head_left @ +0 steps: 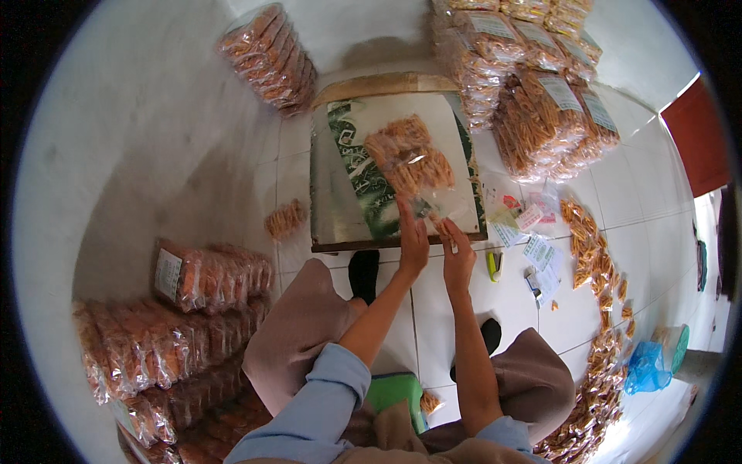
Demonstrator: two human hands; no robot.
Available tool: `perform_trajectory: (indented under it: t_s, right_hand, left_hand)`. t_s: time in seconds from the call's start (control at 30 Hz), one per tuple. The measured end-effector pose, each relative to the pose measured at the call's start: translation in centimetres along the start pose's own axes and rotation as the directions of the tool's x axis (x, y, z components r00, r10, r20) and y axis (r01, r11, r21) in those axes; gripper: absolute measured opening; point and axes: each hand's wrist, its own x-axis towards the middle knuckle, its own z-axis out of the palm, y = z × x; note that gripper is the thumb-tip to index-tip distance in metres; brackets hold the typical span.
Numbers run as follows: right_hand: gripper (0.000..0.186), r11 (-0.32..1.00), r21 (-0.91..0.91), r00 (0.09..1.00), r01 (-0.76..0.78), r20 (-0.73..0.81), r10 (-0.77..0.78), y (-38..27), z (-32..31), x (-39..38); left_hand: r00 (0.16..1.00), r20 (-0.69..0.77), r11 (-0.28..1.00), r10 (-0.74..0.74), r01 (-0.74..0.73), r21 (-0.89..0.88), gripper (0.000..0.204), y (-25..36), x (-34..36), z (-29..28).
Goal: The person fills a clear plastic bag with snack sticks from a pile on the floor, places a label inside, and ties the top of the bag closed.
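A clear plastic bag of crisp tan snack sticks (410,155) lies on a low board-topped table (348,220) with a white and dark green patterned surface. My left hand (412,240) has its fingers on the loose lower end of the bag. Just right of it, at the table's front edge, my right hand (456,255) pinches the bag's end by a small pale tan bit; whether that bit is snack or paper, I cannot tell.
Stacked snack packs stand at the left (139,348), back left (267,58) and back right (541,116). On the tiled floor lie paper slips (542,255), a yellow-green stapler (493,267), loose snack packets (587,240) and a blue plastic bag (648,365). My green seat (390,390) is below.
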Motion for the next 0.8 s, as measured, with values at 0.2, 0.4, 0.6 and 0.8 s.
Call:
perform_trajectory:
  t_s: [0.2, 0.4, 0.6, 0.8]
  right_hand:
    - [0.036, 0.996, 0.056, 0.994, -0.074, 0.085, 0.069, 1.9, 4.8, -0.7]
    - [0.036, 0.98, 0.177, 0.974, -0.088, 0.222, 0.047, 3.9, 6.8, 2.0]
    - [0.036, 0.988, 0.114, 0.972, 0.109, 0.194, -0.13, 1.0, 6.2, 1.2]
    - [0.036, 0.99, 0.137, 0.981, 0.042, 0.18, -0.066, 1.6, 5.6, 0.4]
  left_hand:
    - [0.996, 0.09, 0.999, -0.014, 0.017, -0.038, 0.053, -0.8, -0.6, -2.0]
    - [0.989, 0.151, 0.978, 0.009, 0.023, -0.208, 0.053, -0.3, -0.5, -4.0]
    - [1.0, 0.001, 0.995, 0.028, -0.027, -0.099, 0.05, -0.7, -0.4, -7.5]
    - [0.838, -0.156, 0.818, -0.524, 0.443, -0.367, 0.036, -0.4, 3.9, -5.3]
